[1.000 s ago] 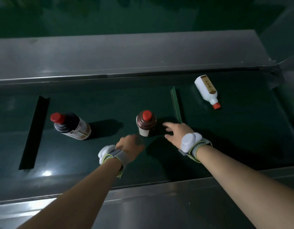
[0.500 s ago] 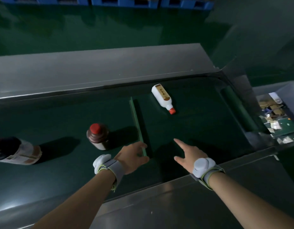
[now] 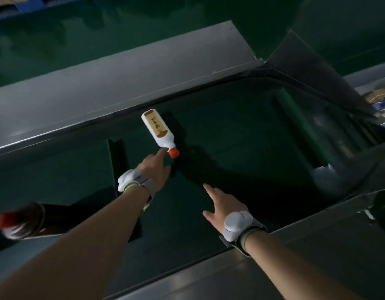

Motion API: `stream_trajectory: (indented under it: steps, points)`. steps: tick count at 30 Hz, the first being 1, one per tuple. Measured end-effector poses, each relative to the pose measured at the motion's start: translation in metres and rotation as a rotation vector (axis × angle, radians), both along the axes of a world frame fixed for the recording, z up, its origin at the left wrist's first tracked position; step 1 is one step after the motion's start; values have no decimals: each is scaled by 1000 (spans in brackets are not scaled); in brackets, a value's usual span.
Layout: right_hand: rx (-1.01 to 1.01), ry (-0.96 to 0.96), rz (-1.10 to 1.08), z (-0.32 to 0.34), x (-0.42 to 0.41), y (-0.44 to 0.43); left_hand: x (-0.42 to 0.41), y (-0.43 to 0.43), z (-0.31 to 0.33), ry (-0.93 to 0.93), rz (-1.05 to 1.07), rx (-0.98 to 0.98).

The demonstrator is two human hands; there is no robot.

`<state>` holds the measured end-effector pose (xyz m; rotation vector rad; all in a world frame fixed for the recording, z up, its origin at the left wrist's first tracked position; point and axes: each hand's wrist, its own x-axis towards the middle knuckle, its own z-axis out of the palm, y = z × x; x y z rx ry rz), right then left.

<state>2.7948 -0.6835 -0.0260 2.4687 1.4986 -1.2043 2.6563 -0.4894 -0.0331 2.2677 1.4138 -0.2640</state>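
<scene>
A white bottle (image 3: 157, 128) with a tan label and a red cap lies on its side on the dark green belt (image 3: 230, 152), cap pointing toward me. My left hand (image 3: 153, 167) stretches out with straight fingers, its fingertip at the bottle's neck beside the cap. My right hand (image 3: 219, 204) hovers flat above the belt to the right, fingers spread, holding nothing. A brown bottle (image 3: 25, 219) with a red cap is blurred at the left edge.
A raised green cleat (image 3: 117, 152) crosses the belt just left of my left wrist. Grey metal side rails (image 3: 122, 83) run along the far and near sides. A metal chute (image 3: 330, 176) sits at the belt's right end.
My view has swung right and the bottles have slid left in frame. My left hand reached forward from beside the brown bottle to the white bottle's neck. My right hand stayed open.
</scene>
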Motion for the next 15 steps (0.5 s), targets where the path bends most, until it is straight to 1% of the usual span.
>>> stream_trajectory:
  steps: [3,6,8,10,12,15]
  points:
    - [-2,18,13,-14,19,18,27,15,-16,77,-30,13]
    - [26,9,36,-21,23,33,38,24,-27,118,-46,-6]
    - [42,-39,67,-28,24,40,41,25,-31,125,-54,-29]
    - [-6,-79,96,-35,26,48,45,25,-32,115,-65,-34]
    - [-108,-95,147,-43,24,56,49,27,-36,100,-67,-27]
    - [-173,-128,178,-47,21,62,53,25,-30,85,-15,-12]
